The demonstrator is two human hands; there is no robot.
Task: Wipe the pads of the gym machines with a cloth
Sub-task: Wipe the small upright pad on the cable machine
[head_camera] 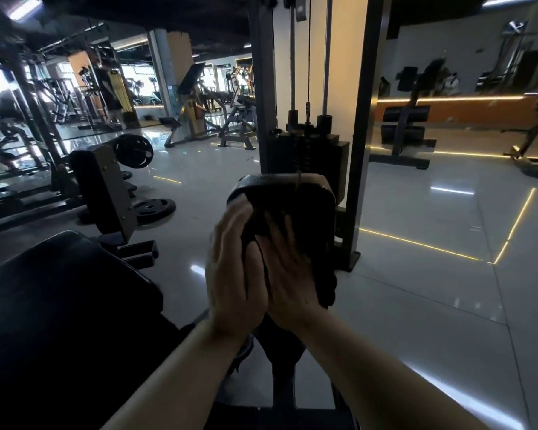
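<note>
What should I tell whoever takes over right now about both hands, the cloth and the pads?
Left hand: pressed flat on the near side of the upright pad, fingers straight.
Right hand: fingers spread, pressing the dark cloth against that pad; the cloth hangs below the palm.
Pad stands in front of the weight stack.
Done: cannot tell how much of this pad is wiped.
Left: finish this pad, then the large seat pad at lower left and the bench pad beyond it.
</note>
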